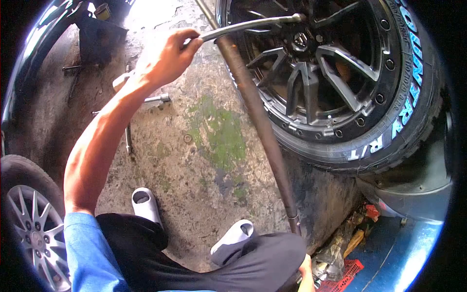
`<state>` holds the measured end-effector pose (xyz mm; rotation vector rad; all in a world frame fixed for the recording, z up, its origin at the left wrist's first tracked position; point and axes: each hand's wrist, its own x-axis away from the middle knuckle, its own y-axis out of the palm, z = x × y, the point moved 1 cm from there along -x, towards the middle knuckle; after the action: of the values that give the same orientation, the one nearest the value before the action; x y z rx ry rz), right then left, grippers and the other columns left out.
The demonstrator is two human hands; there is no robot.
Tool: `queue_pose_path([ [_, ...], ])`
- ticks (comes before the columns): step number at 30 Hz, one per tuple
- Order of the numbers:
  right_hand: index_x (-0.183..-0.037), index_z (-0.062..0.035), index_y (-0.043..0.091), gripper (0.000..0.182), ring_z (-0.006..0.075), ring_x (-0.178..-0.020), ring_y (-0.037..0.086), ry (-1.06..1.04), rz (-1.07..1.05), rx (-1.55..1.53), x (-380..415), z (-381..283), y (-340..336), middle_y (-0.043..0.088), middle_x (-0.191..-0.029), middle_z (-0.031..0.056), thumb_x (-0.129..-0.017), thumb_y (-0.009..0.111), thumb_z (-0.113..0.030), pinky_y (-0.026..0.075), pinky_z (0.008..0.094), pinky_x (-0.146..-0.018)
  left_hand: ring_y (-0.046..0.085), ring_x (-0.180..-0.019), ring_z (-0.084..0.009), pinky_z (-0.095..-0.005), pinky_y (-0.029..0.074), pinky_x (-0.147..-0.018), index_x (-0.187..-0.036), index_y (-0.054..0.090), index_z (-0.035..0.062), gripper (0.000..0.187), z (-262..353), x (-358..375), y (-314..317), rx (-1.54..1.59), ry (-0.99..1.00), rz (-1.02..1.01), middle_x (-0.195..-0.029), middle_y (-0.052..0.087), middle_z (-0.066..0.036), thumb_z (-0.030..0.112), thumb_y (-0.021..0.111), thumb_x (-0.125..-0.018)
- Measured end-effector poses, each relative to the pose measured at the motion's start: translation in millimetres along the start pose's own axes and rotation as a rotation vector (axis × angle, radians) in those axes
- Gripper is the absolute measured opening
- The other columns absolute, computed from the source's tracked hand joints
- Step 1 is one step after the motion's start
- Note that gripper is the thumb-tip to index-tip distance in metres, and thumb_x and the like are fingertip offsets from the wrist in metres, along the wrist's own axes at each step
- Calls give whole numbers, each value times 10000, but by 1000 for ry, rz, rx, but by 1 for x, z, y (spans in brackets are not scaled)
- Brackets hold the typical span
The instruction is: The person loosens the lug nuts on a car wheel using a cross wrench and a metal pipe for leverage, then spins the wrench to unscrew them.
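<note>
My left hand (181, 51) is closed around the near end of a curved metal wrench bar (253, 24). The bar's far end meets the hub area of a black-and-silver wheel (306, 92), beside its center cap. Around that wheel is a tire (413, 92) with blue-white lettering on its sidewall. A long dark pipe (258, 112) slants down from the top and passes under the wrench bar near my fingers. Low on the right, my right hand (305, 272) shows only in part beside my knee; its fingers are hidden.
A cross-shaped lug wrench (128, 131) lies on the stained concrete floor (194, 170). Another silver wheel (36, 238) stands at lower left. A blue vehicle panel (408, 248) and a red plastic basket (343, 277) are at lower right. My white slippers (146, 207) are below.
</note>
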<state>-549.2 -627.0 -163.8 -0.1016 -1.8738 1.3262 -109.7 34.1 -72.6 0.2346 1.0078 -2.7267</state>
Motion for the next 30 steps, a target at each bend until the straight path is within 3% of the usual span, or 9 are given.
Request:
queue_pose_path([
  [2, -944, -4, 677, 334, 144, -792, 626, -45, -24, -60, -4, -12, 8, 704, -846, 135, -722, 757, -239, 493, 344, -733, 477, -587, -108, -298, 404, -547, -1051, 631, -15, 306, 5, -10, 8, 157, 219, 102, -649, 554, -41, 269, 560, -960],
  [5, -945, -2, 680, 323, 139, -799, 628, -95, 7, -79, -11, -10, 22, 706, -855, 139, -725, 750, -227, 495, 344, -728, 460, -564, -98, -309, 380, -522, -1041, 633, -11, 288, 10, -20, 8, 10, 145, 17, -625, 539, -33, 256, 564, -957],
  [11, -915, -1, 680, 288, 159, -767, 632, -89, 45, -209, -19, -13, 44, 694, -814, 136, -728, 742, -211, 494, 340, -714, 585, -578, -207, -359, 456, -578, -1048, 659, 86, 272, 23, -19, 6, -120, 159, 158, -657, 613, -103, 323, 584, -938],
  [13, -910, -1, 679, 283, 161, -763, 631, -82, 44, -225, -23, -15, 49, 692, -809, 135, -729, 740, -210, 494, 341, -712, 627, -600, -260, -386, 477, -589, -1043, 671, 122, 261, 48, -9, -7, -426, 166, 209, -665, 643, -113, 340, 587, -928],
  [17, -901, -1, 678, 274, 165, -754, 629, -76, 42, -264, -30, -20, 58, 688, -799, 133, -731, 738, -207, 493, 341, -708, 650, -686, -300, -413, 500, -642, -1003, 646, 91, 226, 56, -13, -12, -451, 113, 162, -741, 653, -122, 290, 563, -932],
  [25, -882, 0, 674, 257, 174, -736, 626, -101, 17, -453, -26, -5, 54, 681, -779, 130, -735, 733, -203, 492, 343, -700, 541, -607, -133, -323, 441, -584, -1081, 641, 37, 336, 3, -26, 12, -59, 100, 83, -683, 611, -97, 336, 604, -932],
  [26, -832, 8, 647, 248, 197, -691, 608, 120, -4, -302, -17, 3, 37, 650, -725, 122, -689, 768, -155, 488, 356, -681, 532, -627, -116, -314, 440, -592, -1094, 635, 29, 349, 2, -25, 13, -38, 59, 36, -697, 607, -91, 339, 598, -939],
  [27, -805, 11, 621, 267, 197, -677, 597, -65, -28, -43, -2, 9, 11, 630, -699, 118, -628, 797, -81, 484, 366, -665, 532, -627, -116, -314, 440, -592, -1094, 635, 29, 349, 2, -23, 15, -34, 33, 9, -697, 607, -91, 339, 598, -939],
  [30, -827, 13, 620, 311, 182, -680, 586, 194, -145, -64, 54, 8, -65, 635, -713, 86, -576, 802, -10, 485, 352, -681, 518, -611, -114, -295, 441, -592, -1123, 631, 26, 377, 5, -21, 12, -84, 71, 22, -671, 588, -71, 356, 578, -949],
])
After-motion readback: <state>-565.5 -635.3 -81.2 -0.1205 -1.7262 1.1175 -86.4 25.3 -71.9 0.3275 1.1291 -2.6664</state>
